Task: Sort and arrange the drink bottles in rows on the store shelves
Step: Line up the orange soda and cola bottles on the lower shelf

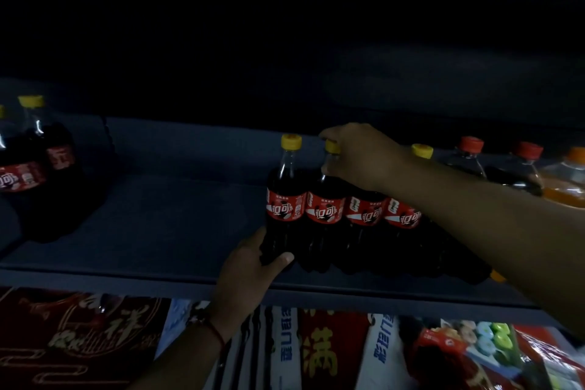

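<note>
Head view: four yellow-capped cola bottles point(343, 218) stand upright in a row at the shelf point(158, 225) front edge. Left hand point(253, 266) curls around the base of the row's leftmost bottle point(285, 199); right hand point(361, 157) pinches the neck of the second bottle point(324, 212), directly beside it.

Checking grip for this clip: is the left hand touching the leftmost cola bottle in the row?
Touching. The head view shows the left hand wrapped around the base of the leftmost cola bottle, thumb pressed across its front.
</note>
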`<control>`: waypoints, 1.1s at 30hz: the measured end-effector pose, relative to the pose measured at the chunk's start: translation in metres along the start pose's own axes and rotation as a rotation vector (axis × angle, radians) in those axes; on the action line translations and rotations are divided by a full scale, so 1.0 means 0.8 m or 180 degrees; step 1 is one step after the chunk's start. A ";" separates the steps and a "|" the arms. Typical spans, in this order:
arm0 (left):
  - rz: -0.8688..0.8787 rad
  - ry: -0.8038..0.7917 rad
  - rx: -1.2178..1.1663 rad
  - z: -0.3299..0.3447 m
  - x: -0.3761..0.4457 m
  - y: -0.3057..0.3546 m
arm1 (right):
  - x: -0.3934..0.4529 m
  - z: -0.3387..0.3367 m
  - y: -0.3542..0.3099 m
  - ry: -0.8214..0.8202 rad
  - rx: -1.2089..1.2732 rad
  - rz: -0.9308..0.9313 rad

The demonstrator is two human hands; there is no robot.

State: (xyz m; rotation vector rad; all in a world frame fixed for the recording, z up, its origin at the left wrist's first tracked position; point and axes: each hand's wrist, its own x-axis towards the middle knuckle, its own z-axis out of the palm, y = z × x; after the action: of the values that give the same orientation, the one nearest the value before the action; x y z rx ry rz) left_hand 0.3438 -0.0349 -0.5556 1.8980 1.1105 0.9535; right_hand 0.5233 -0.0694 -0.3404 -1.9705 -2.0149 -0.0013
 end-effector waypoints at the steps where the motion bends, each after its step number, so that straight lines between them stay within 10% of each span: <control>1: 0.0009 0.0048 0.0001 0.001 -0.001 0.002 | 0.000 0.002 0.002 0.0025 0.0006 -0.0011; 14: -0.0131 -0.0269 -0.0258 -0.010 -0.023 0.007 | -0.015 0.013 0.003 0.0273 -0.0275 -0.0102; 18: -0.0246 0.0359 -0.0313 -0.078 -0.029 -0.009 | -0.020 0.029 -0.048 0.0775 -0.0460 -0.0762; 26: -0.0805 0.3205 -0.1595 -0.318 -0.028 -0.070 | 0.081 0.141 -0.244 -0.0383 0.2119 -0.0683; 33: -0.0669 0.2409 -0.0757 -0.400 0.026 -0.133 | 0.243 0.220 -0.404 -0.0284 0.3403 -0.0223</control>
State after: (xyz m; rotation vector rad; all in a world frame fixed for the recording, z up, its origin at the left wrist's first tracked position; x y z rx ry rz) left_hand 0.0368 0.0920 -0.4950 1.2059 1.4937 1.6578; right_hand 0.1691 0.1434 -0.3914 -1.1998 -1.5662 0.9425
